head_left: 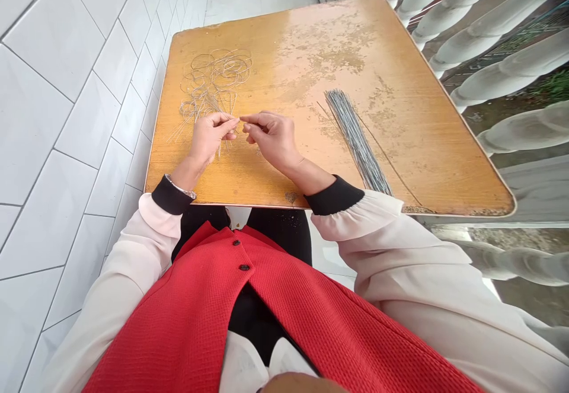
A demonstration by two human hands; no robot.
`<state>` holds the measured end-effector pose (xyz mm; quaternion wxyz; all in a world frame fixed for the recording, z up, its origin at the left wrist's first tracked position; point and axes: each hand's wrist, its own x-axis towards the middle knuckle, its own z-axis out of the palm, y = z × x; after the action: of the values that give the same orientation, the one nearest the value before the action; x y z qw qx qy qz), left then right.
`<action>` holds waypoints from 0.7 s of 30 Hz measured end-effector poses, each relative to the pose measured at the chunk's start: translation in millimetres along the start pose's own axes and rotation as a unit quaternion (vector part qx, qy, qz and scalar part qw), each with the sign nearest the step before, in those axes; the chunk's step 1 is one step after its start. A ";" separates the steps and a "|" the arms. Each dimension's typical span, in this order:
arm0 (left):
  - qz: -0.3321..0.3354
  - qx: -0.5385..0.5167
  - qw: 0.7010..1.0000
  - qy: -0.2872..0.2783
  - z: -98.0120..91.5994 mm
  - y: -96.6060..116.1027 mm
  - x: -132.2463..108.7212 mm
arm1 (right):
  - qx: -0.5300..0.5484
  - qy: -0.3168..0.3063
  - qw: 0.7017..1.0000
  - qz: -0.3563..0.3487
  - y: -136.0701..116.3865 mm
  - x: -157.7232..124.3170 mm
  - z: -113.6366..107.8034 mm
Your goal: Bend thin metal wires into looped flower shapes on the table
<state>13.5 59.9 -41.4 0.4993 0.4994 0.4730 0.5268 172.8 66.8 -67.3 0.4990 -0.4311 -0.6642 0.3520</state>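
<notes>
Golden wood of a scuffed tabletop (311, 43) filled our view, and there it was: the left hand (208, 141) pinching a strand of wire (231, 105) between thumb and fingertips, with a looped wire tangle (216, 76) spread just beyond it, its straight ends running down beside that hand! The right hand (271, 141) came in close, its fingers (255, 121) curled and their tips almost meeting the left hand's; we could not tell whether they gripped anything. Off to the right, a bundle of straight grey wires (355, 138) lay on the table, well apart from both hands. A silver bracelet (180, 187) circled the left wrist, white floor tiles (66, 144) ran along one side, and a stone balustrade (489, 55) stood along the other
</notes>
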 end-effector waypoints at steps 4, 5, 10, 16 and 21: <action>-0.011 -0.046 0.998 0.032 -2.0 1.5 2.7 | 0.118 -0.034 0.987 0.102 -7.0 0.6 0.6; -0.013 -0.052 0.998 0.036 -2.0 2.1 2.8 | 0.132 -0.046 0.983 0.123 -8.9 0.6 0.4; -0.009 -0.049 0.998 0.039 0.7 2.7 1.6 | 0.138 -0.079 0.976 0.146 -14.1 0.8 0.6; 0.015 -0.020 0.998 0.051 3.9 0.1 1.3 | 0.021 -0.103 0.991 0.087 -17.0 1.4 -2.2; 0.030 -0.007 0.998 0.062 6.0 -0.4 -1.0 | -0.040 -0.154 0.986 0.051 -17.0 1.7 -5.6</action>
<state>19.6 59.0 -41.6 0.4566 0.4761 0.4845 0.5745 174.3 62.1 -50.0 0.3541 -0.4250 -0.7239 0.4123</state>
